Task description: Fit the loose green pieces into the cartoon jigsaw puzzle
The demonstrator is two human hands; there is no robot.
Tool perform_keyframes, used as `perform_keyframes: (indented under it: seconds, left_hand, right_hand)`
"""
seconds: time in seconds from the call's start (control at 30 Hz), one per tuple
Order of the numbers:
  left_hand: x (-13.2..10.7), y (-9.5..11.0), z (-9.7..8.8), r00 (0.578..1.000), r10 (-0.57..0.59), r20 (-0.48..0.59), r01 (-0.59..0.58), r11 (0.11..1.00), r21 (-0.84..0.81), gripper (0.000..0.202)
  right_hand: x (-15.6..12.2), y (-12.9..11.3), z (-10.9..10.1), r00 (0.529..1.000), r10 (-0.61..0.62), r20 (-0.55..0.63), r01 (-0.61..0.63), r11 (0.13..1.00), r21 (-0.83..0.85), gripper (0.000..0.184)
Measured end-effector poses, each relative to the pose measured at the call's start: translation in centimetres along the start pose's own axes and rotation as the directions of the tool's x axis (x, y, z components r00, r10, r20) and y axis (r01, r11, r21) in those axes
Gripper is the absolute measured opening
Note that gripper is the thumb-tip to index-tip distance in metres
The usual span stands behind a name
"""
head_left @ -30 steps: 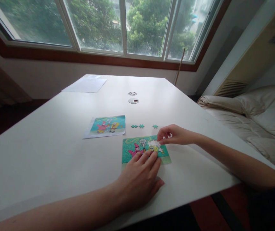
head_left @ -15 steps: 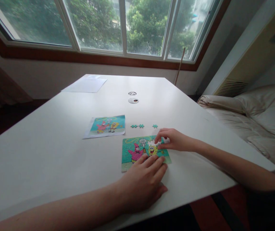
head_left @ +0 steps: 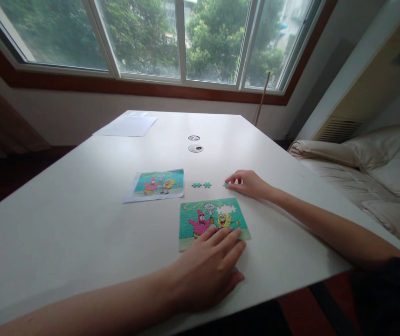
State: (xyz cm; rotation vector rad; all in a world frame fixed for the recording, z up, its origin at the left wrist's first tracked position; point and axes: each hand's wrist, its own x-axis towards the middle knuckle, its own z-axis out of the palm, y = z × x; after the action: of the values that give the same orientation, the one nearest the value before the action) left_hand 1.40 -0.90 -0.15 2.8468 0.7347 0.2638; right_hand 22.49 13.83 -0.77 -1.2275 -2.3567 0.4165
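A cartoon jigsaw puzzle (head_left: pixel 189 221) lies on the white table, with a white gap near its upper right. My left hand (head_left: pixel 212 263) rests flat across the puzzle's lower edge, fingers spread and covering part of it. Beyond the puzzle's upper right corner, my right hand (head_left: pixel 249 183) pinches a small green puzzle piece (head_left: pixel 225 185) at the tabletop, its fingertips hiding most of it. Two more loose pieces lie to its left: a left piece (head_left: pixel 196 185) and a right piece (head_left: pixel 207 185). Left of them is a printed sheet (head_left: pixel 160 183) with the same cartoon picture.
Two round flat discs, a nearer one (head_left: pixel 195 148) and a farther one (head_left: pixel 194 138), lie toward the table's far end. White paper (head_left: pixel 126 126) lies at the far left. A pale sofa (head_left: pixel 340 158) stands right of the table (head_left: pixel 81 210), and windows line the far wall.
My right hand has moved up from the puzzle's gap to the loose piece beyond it, uncovering the gap. My left hand has stayed on the puzzle. The view has shifted slightly.
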Motion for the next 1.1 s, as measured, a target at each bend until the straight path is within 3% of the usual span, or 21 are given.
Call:
perform_keyframes:
  seconds: [0.27, 0.53, 0.73, 0.93, 1.1]
  left_hand:
    - [-0.3, -0.2, 0.4, 0.982, -0.17, -0.082, 0.177, 0.98, 0.086, 0.046]
    - [-0.4, -0.5, 0.9, 0.967, -0.234, -0.103, 0.245, 0.963, 0.112, 0.046]
    - [-0.3, -0.6, 1.3, 0.968, -0.218, -0.126, 0.234, 0.964, 0.124, 0.046]
    - [-0.2, -0.5, 1.2, 0.968, -0.224, -0.11, 0.237, 0.963, 0.126, 0.047]
    - [0.0, -0.4, 1.3, 0.968, -0.233, -0.096, 0.244, 0.961, 0.128, 0.048]
  right_hand:
    - [0.7, -0.1, -0.7, 0.977, 0.147, 0.155, -0.148, 0.989, -0.002, 0.014]
    - [-1.4, -4.3, -0.1, 0.979, -0.012, 0.205, -0.057, 0.944, 0.324, 0.015]
    - [-2.0, -5.3, 0.8, 0.972, 0.02, 0.235, -0.085, 0.958, 0.273, 0.007]
    - [-2.2, -5.5, 1.1, 0.989, -0.077, 0.128, 0.062, 0.991, 0.116, 0.004]
    - [-1.2, -5.0, 0.8, 0.972, -0.115, 0.204, 0.092, 0.989, 0.115, 0.01]
